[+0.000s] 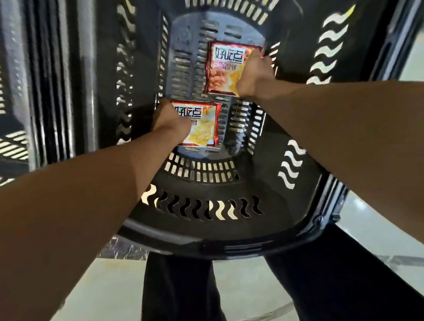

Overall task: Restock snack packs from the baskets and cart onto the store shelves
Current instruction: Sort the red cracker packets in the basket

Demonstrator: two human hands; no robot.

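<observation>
Both bare arms reach down into a deep black basket (pixel 210 234) with slotted walls; two red-and-orange snack packs lie on its slotted floor; the near pack (pixel 201 124) lies toward the near edge of the floor, at its left side, and the far pack (pixel 225 68) lies beyond it, toward the right wall; the two packs are apart, with a strip of bare floor between them.

The left hand (pixel 170 119) sits on the left part of the near pack, covering its upper left corner; the fingers are curled down at that edge, on the far side of the hand, so I cannot tell whether they pinch the pack or only press on it.

The right hand (pixel 254 76) sits on the right side of the far pack, covering that edge from the top right corner to the bottom; its fingers curl round the pack's right edge and grip it.

Below the basket's near rim stand dark trouser legs (pixel 179 297) on a pale tiled floor (pixel 102 288); another slotted black basket (pixel 4 102) stands at the left.
</observation>
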